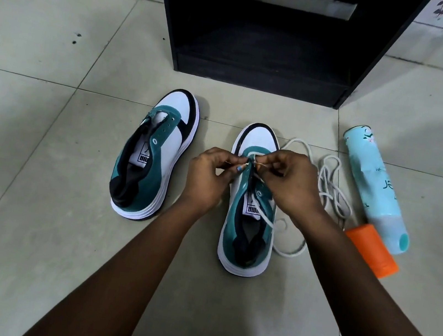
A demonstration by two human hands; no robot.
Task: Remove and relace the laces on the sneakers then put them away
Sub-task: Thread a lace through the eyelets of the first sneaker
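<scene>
Both hands are meeting over the lower eyelets of the right-hand sneaker on the tiled floor, the left hand and right hand each pinching the white lace. Left of the grip, a second sneaker is standing unlaced. Right of it, loose lace is lying coiled beside one blue spray can and one orange cap. Beyond, a black cabinet is standing open.
</scene>
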